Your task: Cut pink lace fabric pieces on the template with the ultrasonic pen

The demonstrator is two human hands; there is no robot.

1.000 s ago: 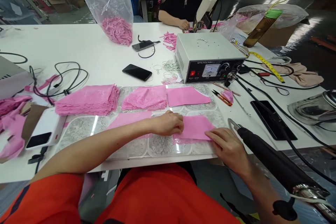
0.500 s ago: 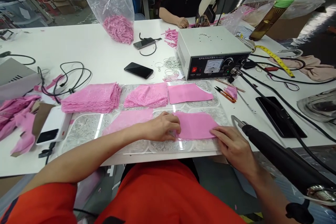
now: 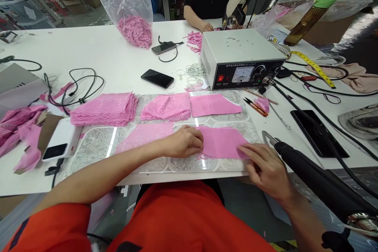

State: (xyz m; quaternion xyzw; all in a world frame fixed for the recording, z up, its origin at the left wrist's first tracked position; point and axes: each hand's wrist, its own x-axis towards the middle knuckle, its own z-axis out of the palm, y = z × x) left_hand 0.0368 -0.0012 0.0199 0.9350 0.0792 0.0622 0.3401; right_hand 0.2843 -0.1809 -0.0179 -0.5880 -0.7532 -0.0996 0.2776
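A smooth pink fabric piece [image 3: 221,141] lies near the table's front edge on a clear, patterned mat [image 3: 94,141]. My left hand [image 3: 186,141] is closed at its left edge, fingers curled and pinching the cloth; the exact grip is partly hidden. At the lower right corner, my right hand [image 3: 265,167] pinches the same piece between thumb and fingers. A sheer pink lace piece [image 3: 144,136] lies flat behind my left forearm. Farther back rest a thick stack of pink lace [image 3: 103,110], a smaller lace pile [image 3: 167,107] and a smooth pink stack [image 3: 215,105].
A black-handled tool with a metal tip [image 3: 307,173] angles in at my right, cabled to a grey control box [image 3: 245,59]. Orange tweezers [image 3: 256,107], a phone [image 3: 157,78] and a dark phone [image 3: 319,133] lie around. A co-worker [image 3: 212,0] sits opposite.
My right hand has shifted slightly right and down with the corner of the smooth pink piece. My left hand stays at the left edge. The whole view has moved a little.
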